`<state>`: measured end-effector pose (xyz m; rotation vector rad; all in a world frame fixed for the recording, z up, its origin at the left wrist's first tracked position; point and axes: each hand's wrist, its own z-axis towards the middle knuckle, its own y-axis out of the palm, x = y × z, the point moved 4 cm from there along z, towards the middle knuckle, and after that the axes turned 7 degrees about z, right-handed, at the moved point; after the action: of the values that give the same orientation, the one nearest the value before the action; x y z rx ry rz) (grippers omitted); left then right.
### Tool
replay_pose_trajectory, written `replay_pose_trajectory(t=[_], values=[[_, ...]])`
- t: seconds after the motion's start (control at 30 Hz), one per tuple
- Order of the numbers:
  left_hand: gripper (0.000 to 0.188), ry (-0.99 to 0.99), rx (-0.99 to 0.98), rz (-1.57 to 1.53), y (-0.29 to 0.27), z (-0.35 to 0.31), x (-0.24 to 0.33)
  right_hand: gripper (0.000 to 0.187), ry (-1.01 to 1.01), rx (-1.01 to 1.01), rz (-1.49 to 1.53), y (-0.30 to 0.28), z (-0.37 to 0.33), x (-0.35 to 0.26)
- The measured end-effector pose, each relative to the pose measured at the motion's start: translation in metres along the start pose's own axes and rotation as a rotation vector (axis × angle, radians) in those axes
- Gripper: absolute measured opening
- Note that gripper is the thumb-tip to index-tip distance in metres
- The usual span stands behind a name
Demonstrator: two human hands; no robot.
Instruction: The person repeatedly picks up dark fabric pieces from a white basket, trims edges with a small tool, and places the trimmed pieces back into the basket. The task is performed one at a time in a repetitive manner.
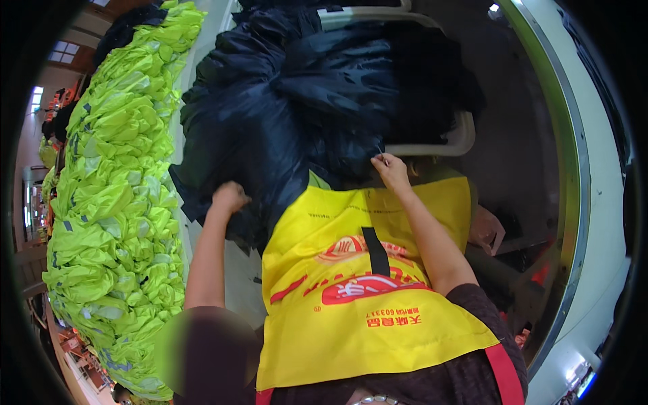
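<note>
Your R hand pinches a thin pale item; L hand curled, can't tell grip. Black fabric lies beneath/beyond fingers. Prob. mid-handling; next calls for steady pinch.

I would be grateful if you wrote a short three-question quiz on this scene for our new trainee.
1. Multiple choice: what is the main colour of the apron? a) white b) yellow c) blue
2. True or false: the bright yellow-green fabric pile lies on the person's right.
3. Which hand is nearer the rim of the pale bin?

Key:
1. b.
2. False; the yellow-green fabric pile is on the left.
3. The right hand, its fingertips pinched together by the lower rim; the left hand is farther off, at the dark fabric.
</note>
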<state>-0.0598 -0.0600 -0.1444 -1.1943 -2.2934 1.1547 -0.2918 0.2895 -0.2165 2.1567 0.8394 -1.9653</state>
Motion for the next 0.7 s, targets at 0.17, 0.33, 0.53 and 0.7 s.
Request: replay_pose_trajectory(t=[0.17, 0.33, 0.53, 0.7], values=[[0.023, 0.189, 0.149, -0.356, 0.008, -0.052, 0.013, 0.017, 0.285, 0.21, 0.58, -0.025, 0.037, 0.007], [0.025, 0.151, 0.268, -0.502, -0.019, -0.091, 0.051, 0.016, 0.701, 0.151, 1.308, 0.008, 0.065, -0.035], [0.079, 0.214, 0.751, 0.128, -0.057, -0.118, 0.109, 0.009, 0.387, 0.44, 1.094, 0.0, 0.1, -0.048], [0.078, 0.244, 0.805, 0.175, -0.007, -0.076, 0.073, 0.011, -0.21, 0.327, 0.831, -0.025, 0.088, -0.14]])
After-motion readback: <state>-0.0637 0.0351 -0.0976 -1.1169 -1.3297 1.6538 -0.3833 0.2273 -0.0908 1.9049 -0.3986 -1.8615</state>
